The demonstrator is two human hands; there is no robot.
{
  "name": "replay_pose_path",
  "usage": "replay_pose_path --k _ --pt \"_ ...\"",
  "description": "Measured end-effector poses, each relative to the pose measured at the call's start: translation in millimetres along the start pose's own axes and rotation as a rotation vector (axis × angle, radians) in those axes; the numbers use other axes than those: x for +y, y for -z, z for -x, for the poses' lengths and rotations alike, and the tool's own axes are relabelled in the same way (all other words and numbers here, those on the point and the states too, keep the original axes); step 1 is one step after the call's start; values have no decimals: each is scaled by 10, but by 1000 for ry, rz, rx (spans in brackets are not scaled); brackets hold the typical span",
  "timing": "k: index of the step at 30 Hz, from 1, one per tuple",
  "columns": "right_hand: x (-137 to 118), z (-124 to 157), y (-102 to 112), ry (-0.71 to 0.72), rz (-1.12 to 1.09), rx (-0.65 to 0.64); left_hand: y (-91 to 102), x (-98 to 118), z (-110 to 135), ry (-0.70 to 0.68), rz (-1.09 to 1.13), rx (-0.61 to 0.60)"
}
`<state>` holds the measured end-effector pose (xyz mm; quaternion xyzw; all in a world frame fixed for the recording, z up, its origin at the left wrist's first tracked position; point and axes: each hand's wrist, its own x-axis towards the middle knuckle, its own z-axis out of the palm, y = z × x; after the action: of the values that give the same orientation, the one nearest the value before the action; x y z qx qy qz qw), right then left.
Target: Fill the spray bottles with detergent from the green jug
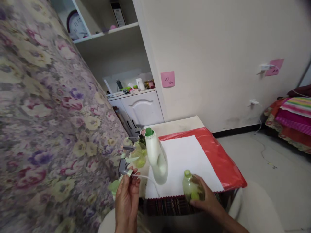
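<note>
In the head view my left hand (pixel 128 191) is closed around the collar of a grey and pale green spray nozzle (pixel 123 166). Its thin white dip tube (pixel 148 178) sticks out to the right. My right hand (pixel 205 197) grips a clear, greenish spray bottle (pixel 191 186) whose open neck points up, by the table's front edge. Between the hands, a tall pale green jug (pixel 156 158) with a green cap stands upright on a white sheet (pixel 184 158). Several more spray bottles (pixel 140 153) with grey triggers stand behind the nozzle, along the table's left side.
The small table has a red plastic cover (pixel 216 155) under the sheet. A floral curtain (pixel 60 129) hangs close on the left. Behind are a white cabinet (pixel 144 108) with shelves and a wall with a pink note (pixel 167 79). A bed (pixel 293 116) stands at far right.
</note>
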<state>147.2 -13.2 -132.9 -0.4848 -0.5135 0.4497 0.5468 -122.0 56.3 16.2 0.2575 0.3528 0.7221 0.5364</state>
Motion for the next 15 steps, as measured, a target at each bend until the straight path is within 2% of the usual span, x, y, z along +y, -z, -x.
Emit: replay_pose_path --k 4,7,11,15 --pt "70 -420 106 42 89 168 400 -301 -353 111 -202 49" --pt "139 -742 96 57 137 232 591 -587 -547 179 -299 72" --pt "285 -1015 38 48 212 310 672 -812 -759 195 -344 35" --pt "439 -1110 13 26 265 341 704 -845 -961 194 -374 7"
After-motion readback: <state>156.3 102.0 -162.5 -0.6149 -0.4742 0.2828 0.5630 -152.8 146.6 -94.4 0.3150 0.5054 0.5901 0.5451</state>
